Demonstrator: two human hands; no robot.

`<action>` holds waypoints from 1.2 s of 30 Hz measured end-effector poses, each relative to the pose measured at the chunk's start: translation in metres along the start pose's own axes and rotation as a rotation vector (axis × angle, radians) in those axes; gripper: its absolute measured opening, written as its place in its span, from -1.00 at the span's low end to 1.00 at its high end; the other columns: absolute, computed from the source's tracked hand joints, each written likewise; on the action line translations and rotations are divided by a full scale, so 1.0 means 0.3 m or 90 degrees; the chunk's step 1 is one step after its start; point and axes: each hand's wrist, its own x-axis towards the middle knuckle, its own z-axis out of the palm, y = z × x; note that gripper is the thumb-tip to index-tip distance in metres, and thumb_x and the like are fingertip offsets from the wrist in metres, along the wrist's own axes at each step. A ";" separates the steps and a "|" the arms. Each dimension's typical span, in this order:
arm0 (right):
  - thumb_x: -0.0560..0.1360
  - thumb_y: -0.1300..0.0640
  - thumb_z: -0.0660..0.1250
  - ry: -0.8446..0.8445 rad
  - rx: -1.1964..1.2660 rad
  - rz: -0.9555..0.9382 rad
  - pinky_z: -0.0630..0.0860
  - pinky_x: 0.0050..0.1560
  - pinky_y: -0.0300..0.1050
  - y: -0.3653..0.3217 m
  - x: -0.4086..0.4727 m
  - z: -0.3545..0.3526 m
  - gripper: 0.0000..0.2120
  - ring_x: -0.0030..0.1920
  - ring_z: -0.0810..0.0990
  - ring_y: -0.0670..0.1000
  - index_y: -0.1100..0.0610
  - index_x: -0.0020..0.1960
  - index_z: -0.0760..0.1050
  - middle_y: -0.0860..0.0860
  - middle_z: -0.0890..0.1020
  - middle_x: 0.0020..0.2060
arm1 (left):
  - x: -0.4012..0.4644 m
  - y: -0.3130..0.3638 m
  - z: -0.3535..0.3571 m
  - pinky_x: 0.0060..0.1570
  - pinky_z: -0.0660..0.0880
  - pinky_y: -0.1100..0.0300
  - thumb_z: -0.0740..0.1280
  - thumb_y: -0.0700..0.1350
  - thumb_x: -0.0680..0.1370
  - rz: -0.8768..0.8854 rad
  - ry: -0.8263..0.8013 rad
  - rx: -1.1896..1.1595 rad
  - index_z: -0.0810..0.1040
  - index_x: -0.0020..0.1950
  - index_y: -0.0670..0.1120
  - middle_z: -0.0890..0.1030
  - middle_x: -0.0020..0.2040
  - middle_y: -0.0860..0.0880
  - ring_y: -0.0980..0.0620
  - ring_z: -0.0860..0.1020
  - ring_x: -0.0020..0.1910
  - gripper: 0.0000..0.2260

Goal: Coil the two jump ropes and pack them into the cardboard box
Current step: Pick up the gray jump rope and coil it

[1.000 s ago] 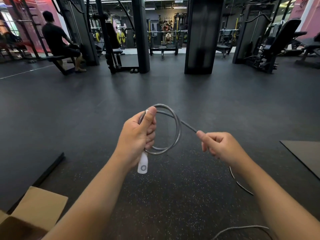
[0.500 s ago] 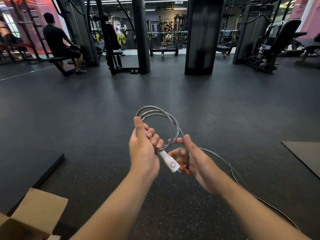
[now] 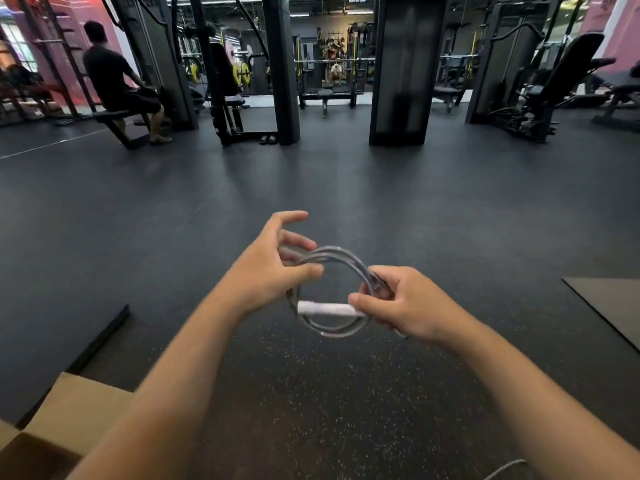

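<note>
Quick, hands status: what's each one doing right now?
Left hand: thumb and fingers pinch the coiled jump rope.
Right hand: grips the coil and its white handle.

Obscured and cropped items

Brown cardboard box (image 3: 74, 415) cut by lower-left edge; grey rope strand (image 3: 506, 468) leaves bottom edge; coiled clear jump rope (image 3: 341, 258) motion-blurred.

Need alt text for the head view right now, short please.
Two hands hold a coiled jump rope over a dark gym floor: the right hand grips the coil and white handle, the left hand pinches its far side. A cardboard box sits lower left.
</note>
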 end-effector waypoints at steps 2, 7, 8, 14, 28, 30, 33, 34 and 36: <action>0.51 0.01 0.49 -0.048 -0.075 0.001 0.34 -0.40 -0.16 0.002 0.002 -0.012 -0.74 -0.47 0.41 -0.07 0.12 -0.22 0.52 -0.01 0.50 -0.46 | -0.010 0.056 -0.036 0.30 0.43 0.18 0.59 -0.05 0.42 0.047 -0.142 0.221 0.33 0.47 0.19 0.59 0.22 0.19 0.20 0.56 0.21 -0.29; 0.53 -0.02 0.47 -0.134 -0.135 -0.026 0.40 -0.33 -0.13 -0.007 0.017 -0.010 -0.78 -0.42 0.45 -0.12 0.01 -0.16 0.46 -0.08 0.51 -0.40 | -0.028 0.130 0.093 0.04 0.56 0.08 0.60 0.16 0.33 0.054 -0.243 0.503 0.61 0.14 0.12 0.66 0.02 0.14 0.10 0.58 0.01 -0.57; 0.52 -0.02 0.48 -0.142 -0.125 -0.024 0.41 -0.33 -0.12 -0.008 0.012 -0.014 -0.79 -0.41 0.46 -0.11 -0.01 -0.11 0.45 -0.07 0.52 -0.38 | -0.024 0.127 0.105 -0.06 0.58 0.07 0.61 0.17 0.31 0.035 -0.248 0.495 0.62 0.05 0.10 0.67 -0.07 0.11 0.08 0.59 -0.09 -0.61; 0.47 -0.06 0.53 -0.139 -0.001 -0.004 0.43 -0.32 -0.14 0.009 -0.006 -0.025 -0.63 -0.41 0.48 -0.05 -0.01 0.02 0.34 -0.01 0.56 -0.41 | -0.009 0.061 0.120 -0.26 0.49 0.05 0.65 0.14 0.29 -0.056 -0.327 0.280 0.67 -0.14 0.01 0.66 -0.28 -0.07 -0.01 0.56 -0.33 -0.69; 0.51 -0.43 0.10 0.135 0.273 0.038 0.22 -0.52 -0.20 0.023 -0.007 0.013 -0.43 -0.53 0.32 0.00 -0.02 -0.07 0.67 0.11 0.69 -0.20 | 0.011 0.024 0.168 -0.61 0.12 0.33 0.41 -0.03 0.57 -0.138 0.198 -0.612 0.64 -0.10 -0.12 0.61 -0.14 -0.02 0.18 0.17 -0.58 -0.83; 0.47 -0.42 0.19 0.145 0.322 0.012 0.24 -0.50 -0.23 -0.003 -0.005 0.077 -0.43 -0.51 0.34 -0.08 0.04 0.09 0.64 0.10 0.71 -0.12 | 0.002 0.026 0.222 -0.60 0.13 0.31 0.40 0.02 0.59 -0.179 0.250 -0.588 0.64 -0.11 -0.10 0.43 -0.25 -0.02 0.15 0.16 -0.56 -0.80; 0.57 -0.10 0.36 0.232 0.356 -0.011 0.32 -0.48 -0.36 -0.035 -0.005 0.148 -0.65 -0.51 0.40 -0.19 0.19 0.13 0.57 0.06 0.60 -0.35 | -0.021 0.024 0.284 -0.58 0.19 0.30 0.37 0.09 0.61 -0.239 0.290 -0.573 0.58 -0.06 -0.11 0.41 -0.29 -0.01 0.14 0.20 -0.54 -0.73; 0.59 -0.01 0.37 0.254 0.353 -0.007 0.32 -0.48 -0.37 -0.034 -0.004 0.160 -0.73 -0.52 0.40 -0.19 0.20 0.11 0.57 0.02 0.55 -0.41 | -0.027 0.026 0.295 -0.57 0.21 0.30 0.35 0.10 0.62 -0.246 0.297 -0.578 0.56 -0.05 -0.12 0.47 -0.28 0.01 0.14 0.21 -0.55 -0.72; 0.61 0.04 0.36 0.270 0.347 0.012 0.31 -0.48 -0.36 -0.015 0.008 0.160 -0.78 -0.52 0.38 -0.19 0.20 0.10 0.58 -0.04 0.49 -0.46 | -0.033 0.029 0.301 -0.57 0.28 0.29 0.31 0.09 0.64 -0.249 0.299 -0.563 0.56 -0.04 -0.13 0.57 -0.23 0.02 0.15 0.28 -0.56 -0.71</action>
